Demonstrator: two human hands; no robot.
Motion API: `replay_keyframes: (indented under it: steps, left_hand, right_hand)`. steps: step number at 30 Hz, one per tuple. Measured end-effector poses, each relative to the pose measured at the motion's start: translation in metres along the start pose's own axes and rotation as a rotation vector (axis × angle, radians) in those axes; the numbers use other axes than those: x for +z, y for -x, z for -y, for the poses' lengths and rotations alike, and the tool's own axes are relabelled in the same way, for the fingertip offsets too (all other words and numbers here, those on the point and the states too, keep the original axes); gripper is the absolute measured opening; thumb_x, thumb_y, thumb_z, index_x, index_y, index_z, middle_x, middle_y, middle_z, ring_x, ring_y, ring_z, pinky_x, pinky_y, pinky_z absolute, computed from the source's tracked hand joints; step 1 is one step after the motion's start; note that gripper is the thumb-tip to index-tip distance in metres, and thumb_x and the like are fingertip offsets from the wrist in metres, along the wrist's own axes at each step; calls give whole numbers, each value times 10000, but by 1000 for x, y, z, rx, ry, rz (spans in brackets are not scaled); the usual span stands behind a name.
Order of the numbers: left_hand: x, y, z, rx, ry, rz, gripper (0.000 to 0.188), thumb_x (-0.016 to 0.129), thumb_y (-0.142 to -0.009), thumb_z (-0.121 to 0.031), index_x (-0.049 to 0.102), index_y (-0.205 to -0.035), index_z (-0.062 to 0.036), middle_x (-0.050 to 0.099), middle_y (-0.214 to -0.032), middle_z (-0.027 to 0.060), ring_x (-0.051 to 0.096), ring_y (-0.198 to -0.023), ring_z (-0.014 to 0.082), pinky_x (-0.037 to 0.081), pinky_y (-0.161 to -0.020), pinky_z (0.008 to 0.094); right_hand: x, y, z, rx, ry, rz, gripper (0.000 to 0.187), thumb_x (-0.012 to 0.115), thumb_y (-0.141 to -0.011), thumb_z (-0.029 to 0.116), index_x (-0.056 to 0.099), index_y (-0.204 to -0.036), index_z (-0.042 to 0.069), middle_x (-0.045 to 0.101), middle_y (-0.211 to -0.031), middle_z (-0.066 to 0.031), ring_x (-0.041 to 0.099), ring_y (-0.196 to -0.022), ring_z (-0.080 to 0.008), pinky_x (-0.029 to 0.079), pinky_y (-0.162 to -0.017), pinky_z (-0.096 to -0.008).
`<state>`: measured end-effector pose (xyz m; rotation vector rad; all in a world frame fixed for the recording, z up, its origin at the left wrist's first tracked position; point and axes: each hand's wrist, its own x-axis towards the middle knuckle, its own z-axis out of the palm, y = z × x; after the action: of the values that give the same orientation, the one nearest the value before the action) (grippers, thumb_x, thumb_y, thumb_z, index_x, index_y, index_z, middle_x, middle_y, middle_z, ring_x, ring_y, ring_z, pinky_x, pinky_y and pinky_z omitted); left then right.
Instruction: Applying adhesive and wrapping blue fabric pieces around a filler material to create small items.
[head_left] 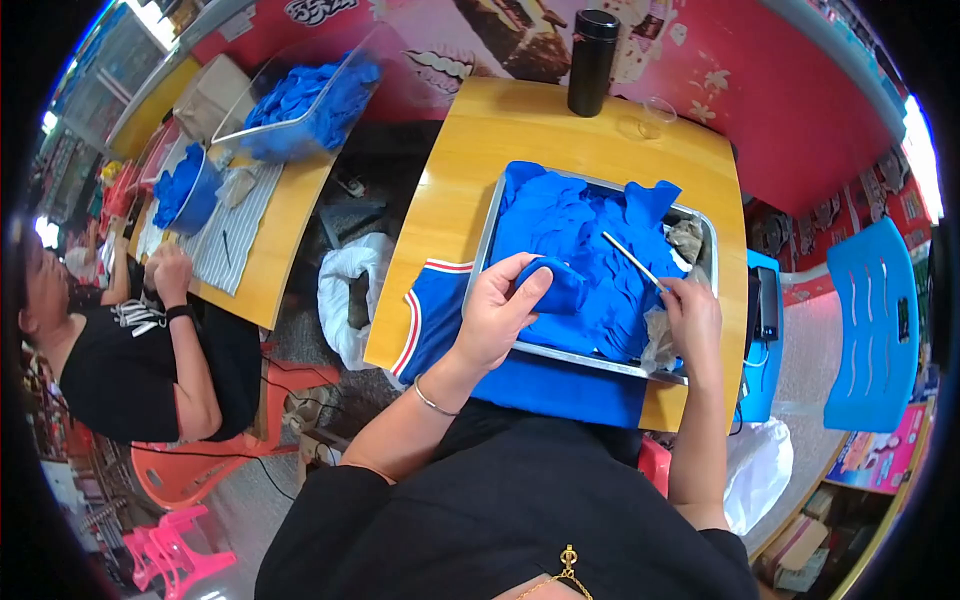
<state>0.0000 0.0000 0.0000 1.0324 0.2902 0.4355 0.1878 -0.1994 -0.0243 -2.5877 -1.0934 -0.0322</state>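
My left hand (503,305) is closed on a curved blue piece (556,287), thumb on top, over the near left part of a metal tray (590,358). The blue piece looks soft; its exact kind I cannot make out. The tray holds a heap of thin, flat blue pieces (545,215). My right hand (692,315) pinches a slim pale stick (630,258) at its lower end, and its other end points up and left over the heap. A crumpled brownish cloth (686,240) lies at the tray's right side, and a crumpled clear wrap (659,340) sits beneath my right hand.
A blue garment with striped trim (430,310) lies under the tray. A black bottle (593,62) and a clear round dish (650,118) stand at the table's back. At left, another person (130,370) sits by a table with a clear bin (310,115) and a blue bowl (192,200).
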Motion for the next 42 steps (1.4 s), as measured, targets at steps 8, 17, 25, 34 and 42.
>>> replay_keyframes:
  steps: [8, 17, 25, 34, 42]
  left_hand:
    - [0, -7, -15, 100, 222, -173, 124, 598, -915, -175, 620, -956, -60, 589, -807, -44, 481, -709, -7, 402, -637, 146]
    - [7, -5, -10, 97, 183, -45, 93, 625, -891, -131, 644, -929, -48, 604, -805, -29, 497, -714, 12, 406, -636, 150]
    - [19, 2, -14, 261, -158, 104, 116, 685, -827, -68, 692, -921, 1, 619, -787, 9, 563, -703, 48, 449, -621, 178]
    - [23, 8, -13, 274, -128, 87, 188, 693, -818, -71, 674, -985, 14, 668, -1047, 107, 592, -805, 60, 486, -698, 197]
    - [19, 8, -25, 412, -268, 114, 247, 684, -840, -160, 662, -1004, 24, 672, -890, 60, 487, -636, 55, 406, -572, 208]
  right_hand:
    - [-38, 31, 41, -149, -536, -277, 158, 622, -807, -38, 669, -937, 38, 558, -768, -63, 522, -607, -111, 400, -503, -225]
    - [-35, 41, 64, -234, -534, -280, 205, 671, -746, -52, 695, -916, 59, 569, -750, -67, 563, -627, -154, 433, -515, -251]
    - [-27, 42, 88, -230, -674, -149, 238, 632, -747, -73, 688, -935, 61, 590, -763, -82, 582, -644, -177, 439, -530, -274]
    - [-9, 58, 95, 148, -1423, 261, 151, 555, -901, 92, 618, -976, -23, 560, -793, 11, 480, -692, -71, 379, -591, -213]
    - [-6, 56, 85, -23, -1193, -17, 130, 619, -818, 5, 649, -944, -1, 575, -791, -28, 503, -650, -80, 369, -541, -199]
